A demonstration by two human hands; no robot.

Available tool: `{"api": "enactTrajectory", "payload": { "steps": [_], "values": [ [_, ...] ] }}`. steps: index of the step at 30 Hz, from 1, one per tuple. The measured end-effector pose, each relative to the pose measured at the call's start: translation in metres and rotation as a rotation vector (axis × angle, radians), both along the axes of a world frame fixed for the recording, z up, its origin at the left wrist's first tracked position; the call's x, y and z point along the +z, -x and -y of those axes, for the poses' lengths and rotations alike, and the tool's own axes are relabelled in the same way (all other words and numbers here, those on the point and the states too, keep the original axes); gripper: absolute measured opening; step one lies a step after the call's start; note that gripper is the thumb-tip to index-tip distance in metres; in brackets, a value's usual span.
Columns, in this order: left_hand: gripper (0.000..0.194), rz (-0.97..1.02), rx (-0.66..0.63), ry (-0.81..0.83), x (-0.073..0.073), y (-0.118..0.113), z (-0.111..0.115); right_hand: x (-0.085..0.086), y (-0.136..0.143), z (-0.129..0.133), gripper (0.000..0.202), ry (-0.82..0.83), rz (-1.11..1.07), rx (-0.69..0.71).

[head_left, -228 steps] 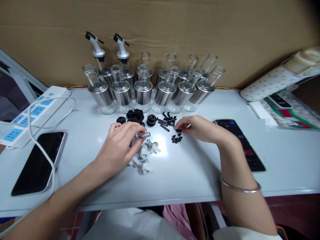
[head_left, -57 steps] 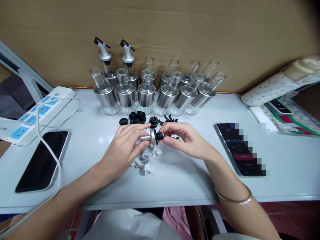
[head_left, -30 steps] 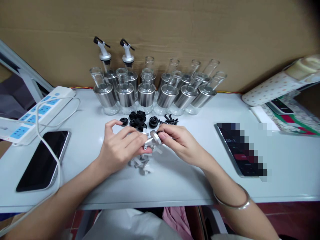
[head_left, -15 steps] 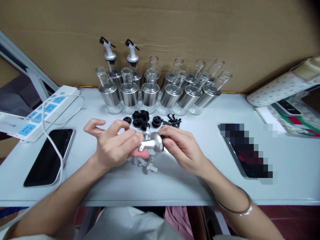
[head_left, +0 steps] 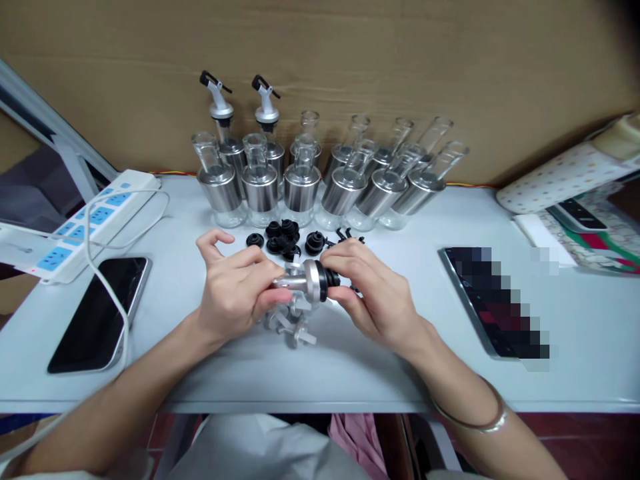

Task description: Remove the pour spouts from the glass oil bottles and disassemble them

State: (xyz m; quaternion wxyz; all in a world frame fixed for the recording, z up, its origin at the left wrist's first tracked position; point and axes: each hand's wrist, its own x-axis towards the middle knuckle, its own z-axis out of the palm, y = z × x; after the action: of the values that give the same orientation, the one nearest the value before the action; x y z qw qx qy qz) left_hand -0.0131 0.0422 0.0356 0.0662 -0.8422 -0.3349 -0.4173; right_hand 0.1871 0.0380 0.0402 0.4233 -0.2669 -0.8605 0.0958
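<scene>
My left hand [head_left: 233, 287] is closed around the spout end of a silver bottle pourer [head_left: 311, 281], which lies sideways above the table. A black ribbed rubber stopper [head_left: 327, 277] sits against the pourer's round base. The thumb and fingers of my right hand [head_left: 383, 300] are around the stopper's outer end. Below the hands lie more silver pourer heads [head_left: 300, 333], partly hidden. Just beyond them is a heap of black rubber stoppers [head_left: 283, 237], with small black levers [head_left: 349, 235] partly covered by my right hand.
Glass bottles with metal sleeves [head_left: 263, 190] stand in rows at the back. Two rear ones carry pourers [head_left: 220, 107] with black levers. A power strip [head_left: 100, 217] and a phone [head_left: 95, 313] lie left. Another phone [head_left: 480, 300] and a dotted bottle [head_left: 560, 173] are right.
The pourer has turned in my left hand, and its black stopper now shows at the base. My right hand's fingers have lifted and spread around the stopper's end.
</scene>
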Motion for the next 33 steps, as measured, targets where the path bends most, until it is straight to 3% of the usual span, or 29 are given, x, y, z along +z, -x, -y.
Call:
{"api": "enactTrajectory", "payload": {
  "steps": [5,17,19,21,23,25,29,33],
  "values": [
    [0.052,-0.002,-0.056,0.036,-0.001,-0.001,0.001,-0.001,-0.003,-0.002,0.023,-0.19,0.05,-0.001],
    [0.052,0.162,-0.182,0.362,0.001,-0.005,0.005,-0.001,-0.008,-0.001,0.026,-0.239,0.043,-0.017],
    [0.055,0.246,-0.145,0.453,0.002,-0.003,0.002,0.002,-0.014,-0.003,0.028,-0.23,0.0,-0.051],
    [0.055,0.36,-0.043,0.49,0.002,0.0,-0.002,0.005,-0.023,-0.006,0.032,-0.268,-0.123,-0.194],
    [0.055,0.424,0.041,0.453,0.001,0.004,-0.006,0.008,-0.032,-0.01,0.033,-0.326,-0.272,-0.397],
    [0.052,0.411,0.049,0.354,-0.002,0.008,-0.009,0.008,-0.037,-0.016,0.032,-0.322,-0.331,-0.507],
    [0.037,0.337,0.054,0.177,-0.008,0.017,-0.014,0.001,-0.037,-0.024,0.03,-0.189,-0.172,-0.438],
    [0.029,0.256,0.051,0.186,-0.004,0.026,-0.019,-0.006,-0.029,-0.028,0.016,-0.129,0.048,-0.361]
  ]
}}
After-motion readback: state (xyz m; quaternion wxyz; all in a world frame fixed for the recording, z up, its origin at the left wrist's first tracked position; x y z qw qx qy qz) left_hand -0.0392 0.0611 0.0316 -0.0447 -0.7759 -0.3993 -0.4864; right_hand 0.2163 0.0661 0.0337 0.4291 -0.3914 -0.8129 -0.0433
